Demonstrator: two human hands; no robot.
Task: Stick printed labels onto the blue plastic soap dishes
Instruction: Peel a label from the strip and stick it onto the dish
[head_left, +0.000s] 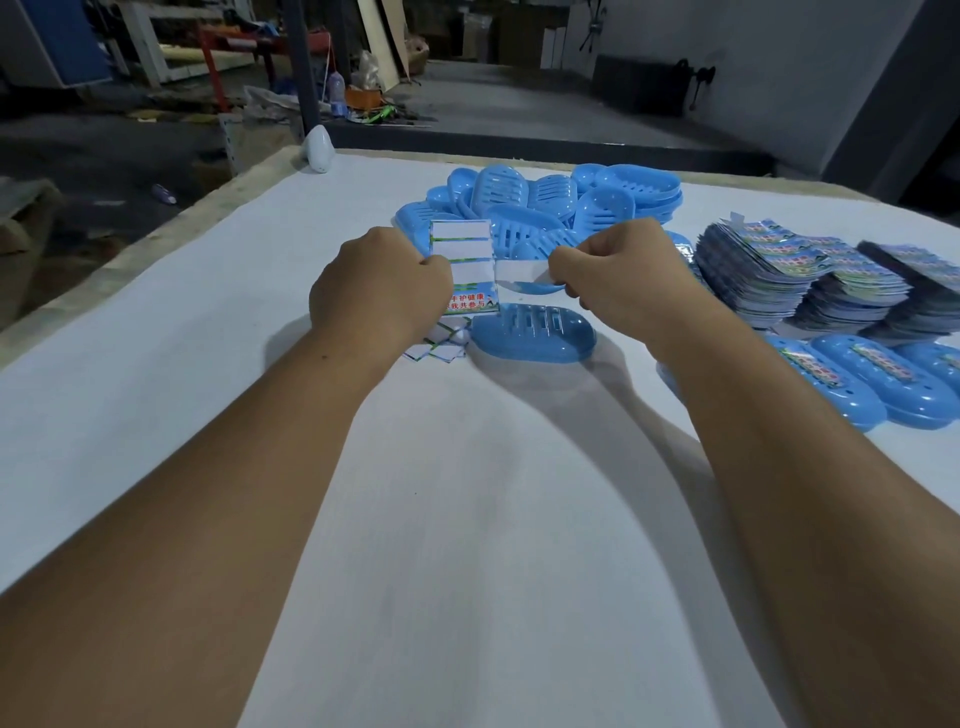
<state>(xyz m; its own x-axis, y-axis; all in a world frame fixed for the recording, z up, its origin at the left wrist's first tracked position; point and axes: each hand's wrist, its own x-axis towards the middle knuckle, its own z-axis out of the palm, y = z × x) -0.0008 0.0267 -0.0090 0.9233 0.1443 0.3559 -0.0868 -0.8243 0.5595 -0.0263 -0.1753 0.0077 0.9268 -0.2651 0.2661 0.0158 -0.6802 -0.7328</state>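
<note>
Above the white table (467, 519), the head view shows the left hand (376, 288) pinching a label sheet (467, 270) while the right hand (618, 275) pinches a peeled label (519, 271) by its edge. Just below lies a blue soap dish (535, 332). Thin, floppy, sticky film likely curls; corner grips suit it.
</note>
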